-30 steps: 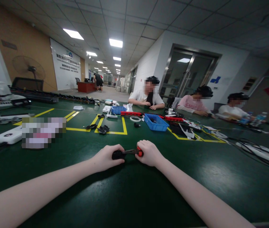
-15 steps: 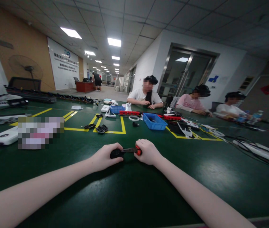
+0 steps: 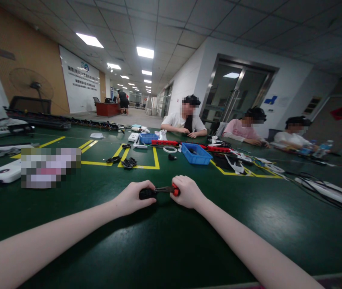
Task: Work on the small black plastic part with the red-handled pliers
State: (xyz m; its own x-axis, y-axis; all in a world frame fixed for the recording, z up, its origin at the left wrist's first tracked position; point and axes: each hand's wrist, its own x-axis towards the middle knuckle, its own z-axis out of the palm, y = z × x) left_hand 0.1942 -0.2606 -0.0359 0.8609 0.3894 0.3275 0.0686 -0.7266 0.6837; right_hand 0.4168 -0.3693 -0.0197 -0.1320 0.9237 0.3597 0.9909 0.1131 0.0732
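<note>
My left hand (image 3: 137,196) is closed around a small black part (image 3: 147,194), thumb below and fingers above. My right hand (image 3: 186,192) grips long-nose pliers (image 3: 164,189) by their red handles, which its fingers mostly cover. The metal jaws point left and meet the right end of the black part; whether they pinch something there is too small to tell. Both hands are just over the green table (image 3: 171,249), near its middle.
Beyond my hands are a blue bin (image 3: 196,154), black pieces (image 3: 129,162), a white ring (image 3: 170,149) and yellow tape lines. A white power strip (image 3: 3,172) lies left, cables (image 3: 324,188) right. Three people sit across the table; another person stands far back.
Almost nothing differs. The view has shifted very slightly, and both hands keep their hold on the black part and the pliers.
</note>
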